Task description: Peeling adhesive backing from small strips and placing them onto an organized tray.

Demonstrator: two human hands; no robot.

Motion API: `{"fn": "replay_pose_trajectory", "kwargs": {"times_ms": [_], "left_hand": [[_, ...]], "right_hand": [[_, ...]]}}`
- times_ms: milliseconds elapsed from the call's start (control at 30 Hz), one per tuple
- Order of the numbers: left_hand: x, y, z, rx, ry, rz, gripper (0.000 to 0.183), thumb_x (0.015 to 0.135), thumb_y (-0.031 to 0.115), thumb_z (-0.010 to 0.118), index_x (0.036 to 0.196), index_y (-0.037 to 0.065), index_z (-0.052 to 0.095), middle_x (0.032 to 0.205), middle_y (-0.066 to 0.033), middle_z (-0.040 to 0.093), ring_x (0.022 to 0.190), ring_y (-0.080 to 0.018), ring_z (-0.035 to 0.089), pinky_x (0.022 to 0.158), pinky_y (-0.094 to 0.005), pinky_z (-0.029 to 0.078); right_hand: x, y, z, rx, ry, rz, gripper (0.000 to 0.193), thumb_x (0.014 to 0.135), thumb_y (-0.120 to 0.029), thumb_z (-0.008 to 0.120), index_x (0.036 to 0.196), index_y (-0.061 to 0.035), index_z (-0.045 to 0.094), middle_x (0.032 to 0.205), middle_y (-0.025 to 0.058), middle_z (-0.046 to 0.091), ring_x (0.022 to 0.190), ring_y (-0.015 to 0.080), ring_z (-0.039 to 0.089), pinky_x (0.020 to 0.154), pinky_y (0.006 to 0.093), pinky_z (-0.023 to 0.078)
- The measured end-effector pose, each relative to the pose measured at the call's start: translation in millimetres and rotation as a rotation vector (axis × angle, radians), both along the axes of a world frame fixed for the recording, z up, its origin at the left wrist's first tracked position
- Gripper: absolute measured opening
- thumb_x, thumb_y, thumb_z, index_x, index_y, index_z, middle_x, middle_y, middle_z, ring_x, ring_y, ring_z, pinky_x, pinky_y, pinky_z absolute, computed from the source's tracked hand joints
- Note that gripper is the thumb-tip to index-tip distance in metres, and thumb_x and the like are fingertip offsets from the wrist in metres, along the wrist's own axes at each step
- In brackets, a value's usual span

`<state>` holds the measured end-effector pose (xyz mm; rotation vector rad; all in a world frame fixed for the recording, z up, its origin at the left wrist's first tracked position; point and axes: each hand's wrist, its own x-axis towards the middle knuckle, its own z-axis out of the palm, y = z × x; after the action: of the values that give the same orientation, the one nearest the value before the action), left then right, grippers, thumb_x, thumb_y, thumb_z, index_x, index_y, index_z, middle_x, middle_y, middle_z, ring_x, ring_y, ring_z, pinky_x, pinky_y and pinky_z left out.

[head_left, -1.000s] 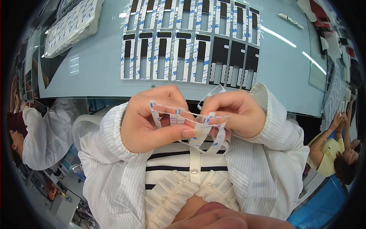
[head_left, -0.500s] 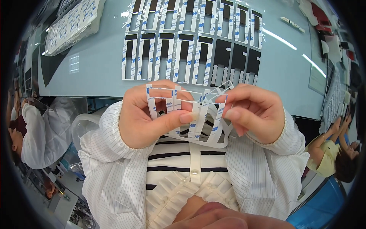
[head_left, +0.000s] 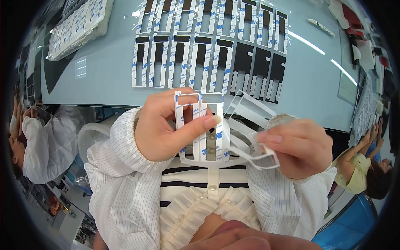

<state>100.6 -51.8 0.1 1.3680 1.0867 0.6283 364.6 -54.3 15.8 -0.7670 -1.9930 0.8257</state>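
My left hand [head_left: 160, 131] is closed on a sheet of die-cut adhesive tape frames [head_left: 202, 143], thumb on the front and fingers behind. White release liner with blue print covers its slim upright bars, which have open gaps between them. My right hand [head_left: 302, 146], slightly blurred, pinches a thin, pale frame-shaped strip [head_left: 252, 160] between thumb and fingertips. This strip is bent and stretches from the sheet's right side toward my right hand. I cannot tell whether the two are still joined. Both hands are in front of my chest, near the table's front edge.
On the blue-grey table [head_left: 104, 89] lie two rows of black plates [head_left: 241, 58], most bearing white-and-blue adhesive frames. A plastic-wrapped stack of adhesive sheets [head_left: 77, 31] sits at the far left. A small strip [head_left: 321, 27] lies far right. Other people are at both sides.
My right hand has moved right and slightly down, drawing the pale strip away from the sheet's right part. My left hand has shifted slightly right, still gripping the sheet.
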Motion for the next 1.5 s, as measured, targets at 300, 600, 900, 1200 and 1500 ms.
{"fn": "replay_pose_trajectory", "kwargs": {"times_ms": [300, 600, 900, 1200, 1500], "left_hand": [[-17.2, 0.4, -2.0, 0.026, 0.033, -0.257, 0.009, 0.085, 0.008, 0.075, 0.087, 0.000, 0.071, 0.079, -0.0068, 0.065, 0.061, -0.0132, 0.057, 0.055, -0.0258, 0.042], [-6.8, 20.3, -19.1, 0.711, 0.177, -0.307, 0.021, 0.072, 0.010, 0.083, 0.086, 0.004, 0.068, 0.089, -0.0084, 0.069, 0.065, -0.0232, 0.061, 0.054, -0.0303, 0.050], [8.8, 5.5, -42.6, 1.133, 0.427, -0.331, 0.020, 0.068, 0.019, 0.080, 0.082, 0.011, 0.069, 0.110, -0.0035, 0.073, 0.074, -0.0179, 0.053, 0.061, -0.0287, 0.042], [10.1, 3.8, -39.9, 1.113, 0.467, -0.347, 0.018, 0.070, 0.023, 0.079, 0.081, 0.012, 0.070, 0.110, -0.0016, 0.074, 0.074, -0.0169, 0.049, 0.061, -0.0284, 0.039], [12.0, 4.1, -35.6, 1.105, 0.490, -0.349, 0.018, 0.069, 0.023, 0.078, 0.081, 0.013, 0.069, 0.111, -0.0006, 0.074, 0.074, -0.0161, 0.049, 0.063, -0.0285, 0.039]], "right_hand": [[14.3, 6.0, 7.4, -0.465, 0.451, -0.042, 0.012, 0.096, -0.005, 0.060, 0.103, 0.0051, 0.060, 0.085, 0.0209, 0.066, 0.041, 0.0119, 0.054, 0.036, 0.0196, 0.041], [11.5, 57.5, -30.0, -0.927, 0.195, -0.272, 0.017, 0.091, -0.005, 0.070, 0.105, 0.0050, 0.069, 0.084, 0.0114, 0.071, 0.048, 0.0061, 0.054, 0.043, 0.0171, 0.039], [0.1, 62.9, -39.7, -0.992, 0.149, -0.260, 0.016, 0.092, -0.005, 0.070, 0.105, 0.0034, 0.069, 0.082, 0.0095, 0.071, 0.051, 0.0053, 0.055, 0.046, 0.0174, 0.041], [0.3, 59.3, -43.1, -0.932, 0.126, -0.261, 0.016, 0.092, -0.004, 0.071, 0.106, 0.0036, 0.070, 0.082, 0.0091, 0.071, 0.051, 0.0047, 0.055, 0.046, 0.0171, 0.041], [0.9, 57.8, -41.5, -0.917, 0.133, -0.263, 0.017, 0.092, -0.003, 0.071, 0.107, 0.0042, 0.069, 0.083, 0.0094, 0.072, 0.052, 0.0044, 0.056, 0.046, 0.0168, 0.042]]}}
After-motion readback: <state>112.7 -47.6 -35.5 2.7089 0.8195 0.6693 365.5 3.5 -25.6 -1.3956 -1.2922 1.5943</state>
